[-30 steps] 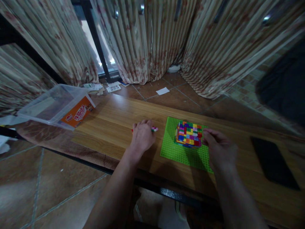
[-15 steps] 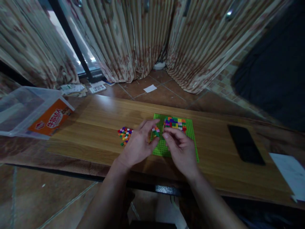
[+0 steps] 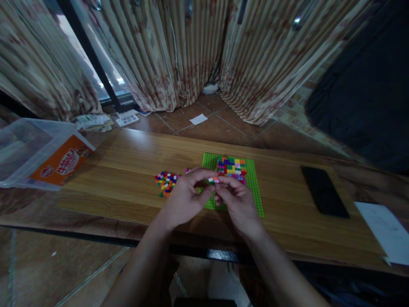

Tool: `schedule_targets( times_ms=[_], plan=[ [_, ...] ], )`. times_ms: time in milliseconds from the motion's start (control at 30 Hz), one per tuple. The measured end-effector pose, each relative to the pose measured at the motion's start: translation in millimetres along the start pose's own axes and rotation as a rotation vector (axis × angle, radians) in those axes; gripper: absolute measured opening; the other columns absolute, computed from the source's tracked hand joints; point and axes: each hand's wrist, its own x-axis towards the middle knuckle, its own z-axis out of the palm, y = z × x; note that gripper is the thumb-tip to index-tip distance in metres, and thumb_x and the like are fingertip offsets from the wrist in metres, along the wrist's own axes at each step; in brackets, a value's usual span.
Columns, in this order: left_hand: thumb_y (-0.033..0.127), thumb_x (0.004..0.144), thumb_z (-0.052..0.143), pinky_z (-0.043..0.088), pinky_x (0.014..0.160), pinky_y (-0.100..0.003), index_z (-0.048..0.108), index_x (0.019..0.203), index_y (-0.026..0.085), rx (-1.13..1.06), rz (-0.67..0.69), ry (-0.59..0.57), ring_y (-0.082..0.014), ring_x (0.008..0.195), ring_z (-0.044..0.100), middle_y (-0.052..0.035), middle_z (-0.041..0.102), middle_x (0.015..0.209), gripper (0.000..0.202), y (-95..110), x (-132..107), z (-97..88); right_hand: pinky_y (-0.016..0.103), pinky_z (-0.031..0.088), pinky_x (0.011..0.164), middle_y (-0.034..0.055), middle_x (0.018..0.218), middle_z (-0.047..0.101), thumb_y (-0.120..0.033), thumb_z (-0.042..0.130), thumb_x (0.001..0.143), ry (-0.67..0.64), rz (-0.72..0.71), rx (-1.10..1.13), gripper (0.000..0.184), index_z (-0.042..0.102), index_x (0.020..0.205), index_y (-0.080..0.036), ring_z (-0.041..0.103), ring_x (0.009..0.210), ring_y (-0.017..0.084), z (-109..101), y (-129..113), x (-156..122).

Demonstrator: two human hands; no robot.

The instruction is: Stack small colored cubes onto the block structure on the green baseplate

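Small multicol. plastic bricks (image 3: 213, 181), part hidden, count unclear, pinched betw. L hand (image 3: 188, 194) & R hand (image 3: 238, 200), above 1 green studded plastic baseplate (image 3: 254, 187). On it: 1 multicol. brick block (image 3: 231, 165), front blocked by R hand. 1 loose multicol. brick pile (image 3: 165, 183), part behind L hand. 1 clear plastic bin (image 3: 51, 145), cut off L.

Single head-worn camera, observed from within the room, facing forward and down from above and behind the left hand (image 3: 185, 197) and right hand (image 3: 239, 205); fairly near, taking in tabletop (image 3: 283, 194) around them and curtains (image 3: 164, 57) beyond.
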Motion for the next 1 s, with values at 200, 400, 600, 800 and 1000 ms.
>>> schedule_targets(
  times_ms=[200,400,600,800,1000],
  plan=[
    [0.021,0.085,0.067,0.052,0.075,-0.027,0.074,0.091,0.015,-0.254,-0.255,0.063,-0.0138,0.076,0.065,-0.0026,0.074,0.082,0.011,-2,4,2.2,0.021,0.048,0.048,-0.0036,0.063,0.065,-0.044,0.083,0.068,-0.019,0.025,0.033,0.031,0.074,0.086,-0.021,0.058,0.054,0.009,1,-1,-3],
    [0.019,0.077,0.073,0.051,0.075,-0.026,0.073,0.090,0.015,-0.283,-0.309,0.079,-0.0127,0.075,0.064,-0.0020,0.073,0.082,0.013,-3,4,0.1,0.020,0.047,0.046,-0.0030,0.068,0.066,-0.050,0.083,0.069,-0.009,0.061,0.027,0.034,0.072,0.083,-0.020,0.056,0.052,0.008,2,2,-2],
    [0.023,0.071,0.079,0.051,0.074,-0.026,0.072,0.088,0.014,-0.267,-0.345,0.088,-0.0126,0.074,0.064,-0.0019,0.071,0.081,0.021,-1,5,3.9,0.019,0.038,0.039,-0.0045,0.060,0.060,-0.053,0.081,0.070,0.031,0.018,-0.016,0.036,0.070,0.074,-0.019,0.048,0.045,0.007,3,7,-1],
    [0.029,0.068,0.082,0.050,0.067,-0.025,0.072,0.083,0.013,-0.323,-0.447,0.109,-0.0121,0.069,0.062,-0.0015,0.071,0.076,0.024,1,3,8.4,0.021,0.034,0.040,-0.0047,0.056,0.059,-0.047,0.079,0.075,0.117,-0.075,-0.033,0.027,0.073,0.075,-0.020,0.044,0.043,0.007,4,9,-3],
    [0.034,0.073,0.080,0.050,0.062,-0.024,0.073,0.078,0.014,-0.299,-0.436,0.058,-0.0130,0.066,0.062,-0.0026,0.071,0.072,0.022,4,0,10.3,0.022,0.033,0.040,-0.0040,0.054,0.059,-0.045,0.080,0.074,0.150,-0.101,-0.041,0.025,0.075,0.072,-0.020,0.043,0.044,0.008,5,11,-3]
  ],
)
